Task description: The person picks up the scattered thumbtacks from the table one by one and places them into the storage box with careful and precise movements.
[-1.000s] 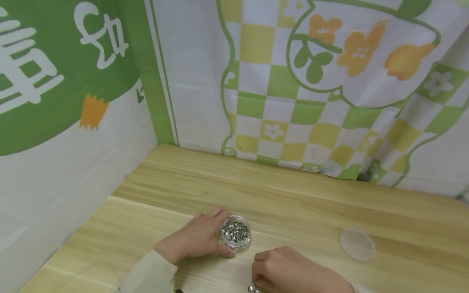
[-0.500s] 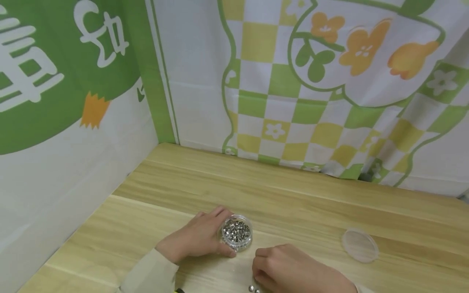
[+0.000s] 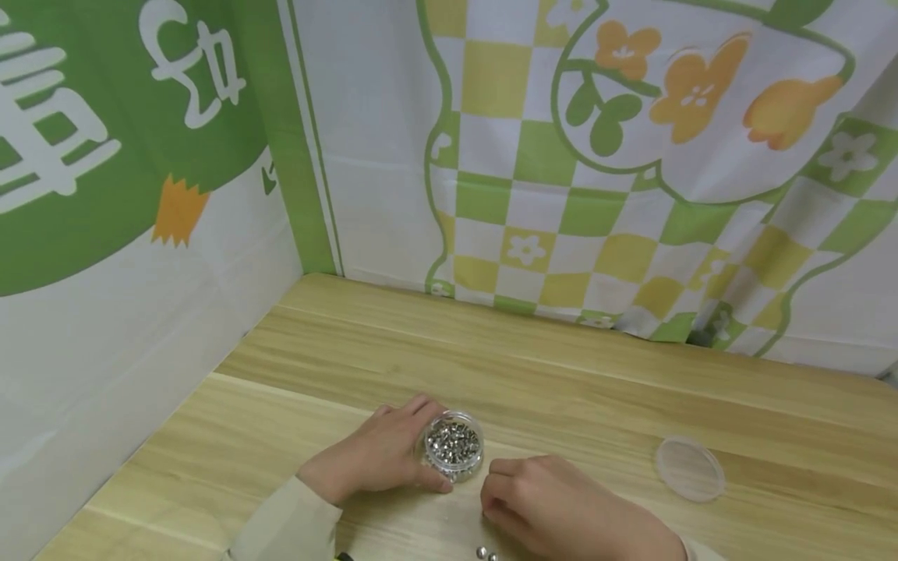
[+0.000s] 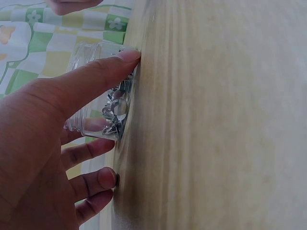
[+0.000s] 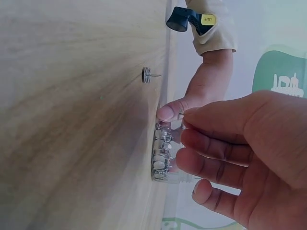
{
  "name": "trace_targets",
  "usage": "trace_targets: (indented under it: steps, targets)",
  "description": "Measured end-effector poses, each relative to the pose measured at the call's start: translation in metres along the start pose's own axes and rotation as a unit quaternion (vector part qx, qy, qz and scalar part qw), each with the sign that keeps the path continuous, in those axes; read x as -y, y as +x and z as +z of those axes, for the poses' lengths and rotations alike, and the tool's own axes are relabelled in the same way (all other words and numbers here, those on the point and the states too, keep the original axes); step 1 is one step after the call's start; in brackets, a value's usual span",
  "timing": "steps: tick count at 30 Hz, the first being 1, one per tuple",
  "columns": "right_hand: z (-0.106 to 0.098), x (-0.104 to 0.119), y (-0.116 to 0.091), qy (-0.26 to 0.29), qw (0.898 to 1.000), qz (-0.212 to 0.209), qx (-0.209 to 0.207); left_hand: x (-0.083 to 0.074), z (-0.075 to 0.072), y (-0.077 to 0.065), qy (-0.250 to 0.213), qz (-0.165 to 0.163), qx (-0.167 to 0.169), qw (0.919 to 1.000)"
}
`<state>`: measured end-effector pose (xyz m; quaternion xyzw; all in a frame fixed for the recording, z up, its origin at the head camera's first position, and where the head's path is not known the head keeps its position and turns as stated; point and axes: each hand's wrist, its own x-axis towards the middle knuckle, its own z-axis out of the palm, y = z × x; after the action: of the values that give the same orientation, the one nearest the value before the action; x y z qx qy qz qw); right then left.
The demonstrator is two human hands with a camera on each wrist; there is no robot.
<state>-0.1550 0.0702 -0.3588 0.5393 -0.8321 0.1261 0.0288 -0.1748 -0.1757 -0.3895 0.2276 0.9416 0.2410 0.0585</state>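
A clear round jar (image 3: 471, 471) of silver thumbtacks (image 3: 452, 440) stands upright on the wooden table. My left hand (image 3: 382, 456) grips it from the left; in the left wrist view the thumb and fingers curve round the jar's wall (image 4: 91, 53). To the right of the jar is my right hand (image 3: 561, 499). Its thumb and index finger pinch a tiny thumbtack (image 5: 181, 113), mostly covered by the fingertips. Loose thumbtacks (image 3: 481, 552) lie near the table's front edge; one thumbtack (image 5: 147, 75) has its pin sticking up in the right wrist view.
A clear round lid (image 3: 691, 469) lies flat on the table (image 3: 393, 335) to the right. Printed cloth (image 3: 491, 202) hangs along the back and left sides. A black and yellow device (image 5: 192, 20) is strapped to the left wrist.
My right hand has risen slightly away from the loose thumbtacks, which now show more fully below it. The left hand and the jar stay in place.
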Motion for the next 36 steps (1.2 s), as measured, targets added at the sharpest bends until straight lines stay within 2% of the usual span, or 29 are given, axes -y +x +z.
trace_targets:
  steps: [6,15,23,36]
  targets:
    - [-0.006,-0.001,0.012,0.008,1.0,0.026,-0.006,0.001,0.001,0.001,0.001,0.006,0.002,1.0]
    - [-0.009,-0.01,0.045,-0.032,0.999,0.009,-0.04,0.001,0.001,0.0,-0.011,0.004,0.016,0.9998]
    - [-0.009,-0.013,0.051,-0.043,0.998,0.016,-0.052,0.0,-0.002,0.0,-0.015,-0.006,0.018,0.9997]
    - [-0.012,-0.008,0.044,-0.036,0.999,0.023,-0.029,0.001,-0.001,0.001,-0.012,-0.003,0.015,0.9998]
